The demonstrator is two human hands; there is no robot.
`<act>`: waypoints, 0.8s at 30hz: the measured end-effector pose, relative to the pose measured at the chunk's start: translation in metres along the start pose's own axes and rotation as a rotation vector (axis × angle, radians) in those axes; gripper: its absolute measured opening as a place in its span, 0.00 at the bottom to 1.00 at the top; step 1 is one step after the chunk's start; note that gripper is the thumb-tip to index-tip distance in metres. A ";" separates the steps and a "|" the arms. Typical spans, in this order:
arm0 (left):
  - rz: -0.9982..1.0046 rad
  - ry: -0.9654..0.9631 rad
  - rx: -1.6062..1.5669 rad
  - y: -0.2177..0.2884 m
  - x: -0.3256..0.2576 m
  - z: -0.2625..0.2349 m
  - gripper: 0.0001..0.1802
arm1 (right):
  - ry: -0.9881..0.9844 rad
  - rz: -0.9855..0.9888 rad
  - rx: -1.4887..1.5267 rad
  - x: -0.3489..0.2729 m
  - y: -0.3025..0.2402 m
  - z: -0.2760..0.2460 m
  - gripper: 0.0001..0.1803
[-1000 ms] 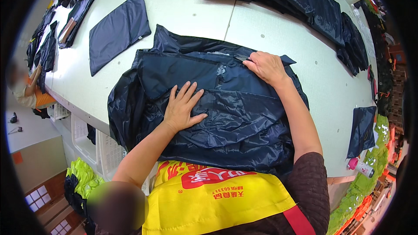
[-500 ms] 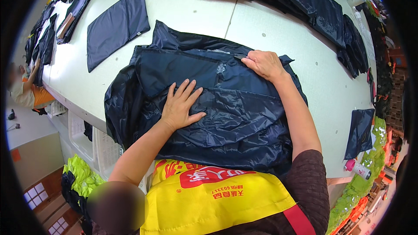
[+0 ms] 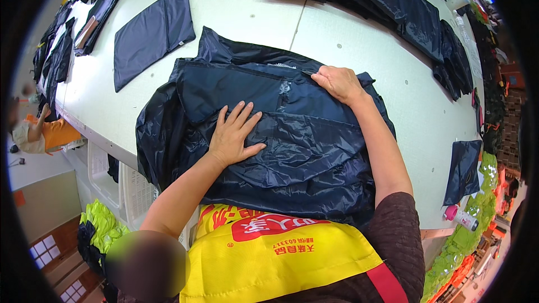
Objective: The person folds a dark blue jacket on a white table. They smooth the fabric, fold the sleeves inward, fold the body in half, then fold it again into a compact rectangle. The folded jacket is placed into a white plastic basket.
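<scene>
A dark navy, shiny garment, seemingly a jacket, lies spread and wrinkled on the white table before me. My left hand rests flat on its middle, fingers spread. Towards the garment's far right side, my right hand is closed, with fingers curled against the cloth. A small, thin greyish tip shows at its fingertips; what it belongs to is hidden in the fist. Between the hands, a whitish, creased patch marks the fabric, and a pale strip shows at the upper opening.
A folded navy piece lies at the far left of the table. Stacks of folded navy garments line the far right. A smaller dark piece and a bottle sit at the right edge. Left are white baskets and a co-worker.
Both my hands and the garment stay nearly where they were. The view has shifted very slightly, and the co-worker at the far left has moved a little.
</scene>
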State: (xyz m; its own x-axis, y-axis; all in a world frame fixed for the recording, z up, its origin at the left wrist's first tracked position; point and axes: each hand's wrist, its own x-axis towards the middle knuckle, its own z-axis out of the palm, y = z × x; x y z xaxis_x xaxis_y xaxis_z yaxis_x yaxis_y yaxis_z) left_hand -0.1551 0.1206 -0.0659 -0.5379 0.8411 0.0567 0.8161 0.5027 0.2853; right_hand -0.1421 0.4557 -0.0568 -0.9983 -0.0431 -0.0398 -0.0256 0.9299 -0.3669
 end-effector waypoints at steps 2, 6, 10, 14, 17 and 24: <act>-0.002 -0.001 0.002 0.000 0.000 0.000 0.40 | -0.008 0.005 -0.003 0.000 0.000 0.000 0.28; -0.007 -0.004 0.002 0.001 0.000 0.001 0.40 | -0.055 0.037 -0.014 0.001 -0.003 -0.002 0.27; 0.008 -0.004 0.001 0.003 0.001 -0.001 0.40 | 0.260 -0.102 -0.069 0.003 0.025 0.030 0.26; 0.006 -0.008 -0.001 0.002 -0.003 -0.003 0.40 | 0.452 0.334 0.778 0.009 0.026 0.022 0.24; 0.012 0.018 -0.007 -0.002 -0.009 -0.004 0.39 | 0.324 0.215 0.496 0.006 -0.026 0.013 0.24; 0.035 0.048 -0.013 -0.006 -0.012 0.005 0.40 | 0.181 0.319 0.786 0.019 -0.003 0.041 0.11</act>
